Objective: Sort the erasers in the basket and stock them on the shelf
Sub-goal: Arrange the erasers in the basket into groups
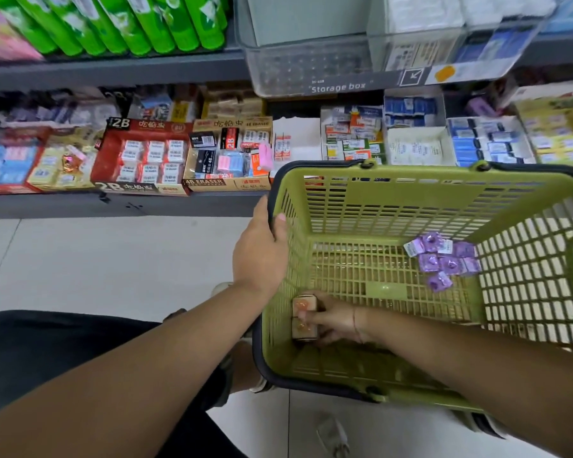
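The left hand [261, 251] grips the left rim of the green basket [394, 206] with curled fingers, the right hand [336, 320] pinches two beige erasers [304, 320] in its near left corner, and purple erasers [444, 261] lie at its far right.

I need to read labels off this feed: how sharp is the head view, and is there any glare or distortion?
Head view: the centre is sharp and the 2B box print is legible; corners smear, worst top right around the storage box, which shows faint glare; the wide lens bulges the basket rim; light is even, no hard shadows; purple erasers are slightly soft.
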A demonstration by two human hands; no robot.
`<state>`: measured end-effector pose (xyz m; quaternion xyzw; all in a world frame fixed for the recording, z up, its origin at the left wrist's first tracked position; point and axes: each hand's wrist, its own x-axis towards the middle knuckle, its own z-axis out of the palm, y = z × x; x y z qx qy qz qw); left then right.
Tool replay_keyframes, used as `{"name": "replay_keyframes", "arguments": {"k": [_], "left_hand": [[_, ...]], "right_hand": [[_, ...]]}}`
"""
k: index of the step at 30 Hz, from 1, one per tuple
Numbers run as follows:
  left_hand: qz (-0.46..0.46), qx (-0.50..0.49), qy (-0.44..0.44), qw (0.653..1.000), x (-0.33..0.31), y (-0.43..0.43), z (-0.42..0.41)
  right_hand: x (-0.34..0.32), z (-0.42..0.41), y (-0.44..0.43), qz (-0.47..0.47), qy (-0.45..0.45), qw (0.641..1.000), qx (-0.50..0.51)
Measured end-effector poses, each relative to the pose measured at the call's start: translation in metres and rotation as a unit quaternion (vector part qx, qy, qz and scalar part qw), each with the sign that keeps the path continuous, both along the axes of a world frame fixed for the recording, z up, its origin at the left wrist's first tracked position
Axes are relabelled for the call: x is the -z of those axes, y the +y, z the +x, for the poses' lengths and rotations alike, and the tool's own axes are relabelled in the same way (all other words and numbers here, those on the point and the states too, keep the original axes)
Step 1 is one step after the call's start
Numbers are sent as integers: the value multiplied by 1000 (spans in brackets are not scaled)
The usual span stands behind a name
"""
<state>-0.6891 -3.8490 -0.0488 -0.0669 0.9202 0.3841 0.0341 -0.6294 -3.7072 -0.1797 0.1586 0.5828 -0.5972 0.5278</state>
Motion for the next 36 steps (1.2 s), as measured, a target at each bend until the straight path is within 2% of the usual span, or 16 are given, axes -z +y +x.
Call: {"name": "replay_keyframes", "arguments": {"k": [5, 7, 9, 12, 14, 16, 19, 22, 24, 26, 29, 31, 33, 36], "left_hand": [[-28, 13, -27, 999, -3, 0, 0], [-95, 23, -10, 995, -12, 3, 1], [-97, 46, 12, 994, -27, 11, 2], [48, 145, -33, 988, -57, 29, 5], [180, 190, -89, 961, -83, 40, 7], [267, 212, -101, 934, -106, 45, 5], [295, 247, -72, 920, -132, 44, -7], [303, 264, -33, 915, -156, 43, -16], [309, 257, -5, 916, -170, 45, -21], [314, 248, 19, 916, -182, 47, -26], [335, 231, 38, 912, -197, 47, -34], [339, 226, 52, 912, -204, 47, -37], [334, 222, 57, 914, -208, 47, -40], [331, 200, 61, 920, -212, 46, -47]], "right_hand": [[-34, -6, 13, -40, -7, 996, 79], [-63, -15, 23, -62, 6, 989, 137], [-101, -27, 33, -90, 34, 977, 193], [-163, -44, 46, -136, 85, 951, 264], [-204, -51, 50, -167, 121, 937, 281], [-240, -56, 53, -179, 147, 931, 282], [-280, -61, 59, -200, 130, 929, 282], [-319, -69, 69, -192, 148, 946, 217], [-339, -77, 74, -147, 188, 955, 174], [-356, -86, 75, -53, 260, 955, 128], [-371, -99, 70, 117, 401, 905, 77], [-376, -111, 67, 182, 517, 831, 92], [-383, -123, 66, 201, 605, 764, 98], [-393, -140, 63, 185, 634, 746, 81]]}}
